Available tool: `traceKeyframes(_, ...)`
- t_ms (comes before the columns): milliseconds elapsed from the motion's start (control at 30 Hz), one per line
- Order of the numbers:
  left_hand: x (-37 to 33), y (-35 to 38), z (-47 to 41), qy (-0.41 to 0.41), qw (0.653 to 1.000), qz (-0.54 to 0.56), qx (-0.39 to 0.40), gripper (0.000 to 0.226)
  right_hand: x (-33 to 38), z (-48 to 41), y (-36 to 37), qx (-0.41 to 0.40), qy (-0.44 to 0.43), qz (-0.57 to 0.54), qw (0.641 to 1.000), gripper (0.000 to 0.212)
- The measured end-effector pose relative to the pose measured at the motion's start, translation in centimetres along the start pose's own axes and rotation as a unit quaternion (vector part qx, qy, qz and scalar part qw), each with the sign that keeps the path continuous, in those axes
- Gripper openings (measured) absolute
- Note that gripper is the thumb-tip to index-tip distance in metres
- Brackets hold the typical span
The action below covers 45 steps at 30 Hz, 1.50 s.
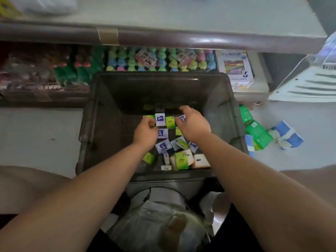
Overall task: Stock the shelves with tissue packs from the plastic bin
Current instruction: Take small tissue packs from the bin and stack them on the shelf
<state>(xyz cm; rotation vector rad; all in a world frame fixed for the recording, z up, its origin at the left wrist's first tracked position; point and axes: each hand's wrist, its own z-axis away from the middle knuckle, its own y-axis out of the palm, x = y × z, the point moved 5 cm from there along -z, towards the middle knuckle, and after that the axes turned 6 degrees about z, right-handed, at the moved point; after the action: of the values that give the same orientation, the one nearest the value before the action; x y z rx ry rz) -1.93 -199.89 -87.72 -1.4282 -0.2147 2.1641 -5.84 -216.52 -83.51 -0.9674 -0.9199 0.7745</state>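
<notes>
Both the left hand (145,132) and right hand (195,124) curl fingers (185,109) round tissue packs (160,120) in a bin (234,113) on pale floor (36,133).

Matt dark plastic bin (234,113), glossy film-wrapped tissue packs (170,122), smooth shelf edge (181,40)

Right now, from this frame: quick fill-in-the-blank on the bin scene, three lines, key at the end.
1. The left hand and right hand hold a row of tissue packs ___ them.
2. Both hands are ___ the bin, not above its rim.
3. Green packs lie on the floor to the ___ of the bin.
Missing words: between; inside; right.
</notes>
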Motion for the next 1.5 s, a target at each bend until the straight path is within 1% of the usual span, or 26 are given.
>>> traceKeyframes(33, 1.1, 0.4, -0.4, -0.027, 0.999, -0.025, 0.022, 0.024, -0.1, 0.0, 1.6, 0.066, 0.03, 0.004, 0.997, 0.046)
traceKeyframes(100, 2.7, 2.1, -1.0, -0.087, 0.983, -0.104, 0.122, 0.02, -0.7, -0.3, 5.1, 0.187, 0.062, 0.031, 0.98, 0.049)
traceKeyframes(133, 3.3, 3.0, -1.1, -0.115, 0.97, -0.127, 0.17, 0.025, -1.3, -0.7, 6.7, 0.225, 0.071, 0.049, 0.971, 0.054)
traceKeyframes(200, 4.2, 4.7, -1.1, -0.183, 0.947, -0.123, 0.233, 0.033, -2.3, -1.0, 8.4, 0.268, 0.083, 0.09, 0.956, 0.055)
traceKeyframes(267, 5.0, 6.3, -1.1, -0.235, 0.93, -0.108, 0.262, 0.034, -2.7, -0.8, 9.2, 0.317, 0.079, 0.124, 0.937, 0.045)
traceKeyframes(333, 5.9, 8.0, -1.2, -0.262, 0.913, -0.121, 0.288, 0.033, -3.1, -0.6, 10.2, 0.354, 0.068, 0.145, 0.921, 0.041)
traceKeyframes(433, 7.1, 10.1, -0.5, -0.298, 0.883, -0.144, 0.334, 0.023, -3.6, -0.8, 12.3, 0.39, 0.065, 0.155, 0.905, 0.045)
traceKeyframes(500, 8.1, 11.5, 0.2, -0.337, 0.864, -0.112, 0.357, 0.027, -3.7, -0.7, 12.5, 0.407, 0.077, 0.15, 0.898, 0.045)
traceKeyframes(567, 8.9, 12.6, 0.5, -0.356, 0.862, -0.048, 0.357, 0.032, -3.6, -0.4, 12.1, 0.422, 0.096, 0.127, 0.892, 0.041)
traceKeyframes(700, 8.2, 12.6, 0.1, -0.33, 0.897, 0.023, 0.292, 0.027, -3.1, -0.6, 11.0, 0.413, 0.146, 0.024, 0.899, 0.033)
traceKeyframes(800, 6.2, 10.8, -1.0, -0.3, 0.925, 0.053, 0.226, 0.017, -2.2, -0.7, 8.6, 0.388, 0.194, -0.052, 0.9, 0.014)
traceKeyframes(833, 5.5, 9.8, -1.4, -0.287, 0.935, 0.061, 0.201, 0.018, -2.1, -0.7, 7.9, 0.369, 0.23, -0.107, 0.894, 0.017)
traceKeyframes(900, 3.4, 7.4, -2.7, -0.24, 0.959, 0.051, 0.141, 0.036, -1.6, -0.8, 6.3, 0.333, 0.297, -0.201, 0.872, 0.029)
traceKeyframes(967, 0.3, 5.0, -3.5, -0.168, 0.982, 0.018, 0.09, 0.051, -0.3, -1.6, 4.5, 0.29, 0.309, -0.265, 0.866, 0.037)
traceKeyframes(1000, -1.3, 4.0, -3.8, -0.13, 0.989, 0.0, 0.066, 0.054, 0.7, -2.1, 3.4, 0.264, 0.304, -0.296, 0.866, 0.04)
traceKeyframes(1067, -4.8, 1.6, -4.0, -0.048, 0.999, -0.021, 0.008, 0.051, 2.2, -3.4, 1.1, 0.19, 0.292, -0.355, 0.868, 0.043)
traceKeyframes(1133, -8.3, -1.0, -3.8, 0.037, 0.998, -0.004, -0.046, 0.044, 3.4, -4.4, -1.7, 0.106, 0.282, -0.422, 0.855, 0.041)
traceKeyframes(1167, -9.9, -2.2, -3.7, 0.078, 0.995, 0.021, -0.059, 0.039, 4.2, -4.3, -3.5, 0.069, 0.277, -0.455, 0.844, 0.034)
traceKeyframes(1200, -11.3, -3.3, -3.5, 0.111, 0.99, 0.052, -0.063, 0.033, 4.9, -4.1, -5.2, 0.04, 0.266, -0.484, 0.833, 0.025)
traceKeyframes(1233, -12.7, -4.3, -3.2, 0.142, 0.984, 0.087, -0.061, 0.026, 5.5, -4.1, -6.5, 0.015, 0.249, -0.515, 0.82, 0.021)
traceKeyframes(1300, -15.3, -6.4, -2.4, 0.184, 0.964, 0.184, -0.05, 0.016, 6.4, -4.3, -8.9, -0.03, 0.218, -0.567, 0.794, 0.021)
traceKeyframes(1333, -16.3, -7.4, -2.0, 0.193, 0.952, 0.235, -0.044, 0.016, 7.0, -4.3, -10.0, -0.05, 0.201, -0.595, 0.777, 0.017)
traceKeyframes(1367, -17.1, -8.2, -1.7, 0.201, 0.94, 0.274, -0.037, 0.016, 7.8, -4.4, -11.1, -0.062, 0.186, -0.626, 0.755, 0.012)
traceKeyframes(1400, -18.1, -9.0, -1.4, 0.211, 0.931, 0.295, -0.032, 0.014, 8.7, -4.2, -12.2, -0.065, 0.174, -0.658, 0.73, 0.014)
traceKeyframes(1433, -19.1, -9.9, -0.8, 0.222, 0.926, 0.304, -0.033, 0.01, 9.6, -3.8, -13.2, -0.059, 0.163, -0.693, 0.7, 0.02)
traceKeyframes(1500, -21.1, -11.6, 0.4, 0.226, 0.913, 0.337, -0.043, 0.009, 11.2, -3.6, -15.0, -0.034, 0.128, -0.74, 0.66, 0.029)
